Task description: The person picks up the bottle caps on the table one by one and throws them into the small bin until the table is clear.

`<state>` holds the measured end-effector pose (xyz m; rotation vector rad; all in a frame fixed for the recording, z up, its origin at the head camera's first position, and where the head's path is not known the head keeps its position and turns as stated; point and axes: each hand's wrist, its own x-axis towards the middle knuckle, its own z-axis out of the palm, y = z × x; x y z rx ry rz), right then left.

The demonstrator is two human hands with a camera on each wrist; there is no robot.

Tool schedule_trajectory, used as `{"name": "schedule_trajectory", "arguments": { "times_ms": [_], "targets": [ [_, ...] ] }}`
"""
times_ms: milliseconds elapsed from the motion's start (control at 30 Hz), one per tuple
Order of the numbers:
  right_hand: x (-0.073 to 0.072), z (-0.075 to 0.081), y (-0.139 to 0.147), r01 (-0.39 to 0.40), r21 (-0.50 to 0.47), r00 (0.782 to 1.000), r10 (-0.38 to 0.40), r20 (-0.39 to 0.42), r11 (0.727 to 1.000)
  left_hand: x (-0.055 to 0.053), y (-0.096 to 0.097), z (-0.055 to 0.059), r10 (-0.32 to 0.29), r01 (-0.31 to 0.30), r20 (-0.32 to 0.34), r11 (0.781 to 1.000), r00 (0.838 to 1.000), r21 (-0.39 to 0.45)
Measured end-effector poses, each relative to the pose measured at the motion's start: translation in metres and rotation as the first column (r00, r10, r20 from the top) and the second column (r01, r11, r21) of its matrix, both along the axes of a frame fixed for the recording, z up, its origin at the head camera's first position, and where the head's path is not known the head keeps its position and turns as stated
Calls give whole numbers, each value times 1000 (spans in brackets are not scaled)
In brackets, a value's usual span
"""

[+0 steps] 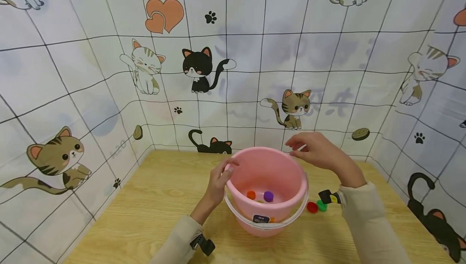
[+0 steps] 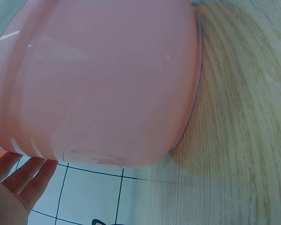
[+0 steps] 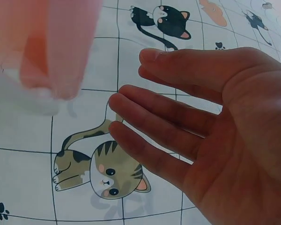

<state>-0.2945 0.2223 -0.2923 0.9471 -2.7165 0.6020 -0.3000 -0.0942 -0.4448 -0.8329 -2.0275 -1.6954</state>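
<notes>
A pink bucket [image 1: 269,167] with a white handle [image 1: 267,225] lowered across its front stands upright on the wooden table. My left hand [image 1: 218,179] holds the bucket's left rim; in the left wrist view, its fingers [image 2: 35,180] touch the outer wall. Above the right rim, my right hand [image 1: 318,150] hovers with relaxed fingers apart and nothing between them. Inside the bucket lie an orange cap-like piece [image 1: 251,195] and a purple one [image 1: 268,196]; a yellowish-green bit is mostly hidden by the front rim.
On the table [image 1: 171,199], right of the bucket, a red cap-like piece [image 1: 312,207] lies beside a green one [image 1: 322,205]. White cloth [image 1: 240,53] printed with cats and grid lines surrounds the table at the back and sides.
</notes>
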Motion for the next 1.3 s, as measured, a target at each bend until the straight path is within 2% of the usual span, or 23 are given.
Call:
{"name": "schedule_trajectory", "arguments": {
  "times_ms": [100, 267, 433, 800, 967, 1133, 1300],
  "targets": [
    [0, -7, 7, 25, -5, 1000, -25, -13, 1000, 0, 1, 1, -7, 8, -5, 1000, 1000, 7],
    [0, -25, 18, 21, -12, 999, -21, -37, 1000, -1, 1, 0, 16, -16, -2, 1000, 1000, 8],
    [2, -41, 29, 28, -33, 999, -29, -34, 999, 0, 1, -1, -7, 7, 3, 1000, 1000, 18],
    [0, -74, 46, 55, -43, 998, -53, 43, 998, 0, 1, -1, -24, 24, 13, 999, 1000, 40],
    [-1, -88, 52, 49, -34, 998, -48, 50, 998, 1, 0, -1, -28, 28, 14, 999, 999, 37],
    [-1, -98, 56, 58, -16, 997, -58, 47, 998, 2, -1, 0, -5, 4, 8, 1000, 1000, 23],
    [2, -111, 61, 68, -30, 995, -66, 79, 997, 1, -2, 1, -23, 23, 7, 1000, 1000, 19]
  ]
}}
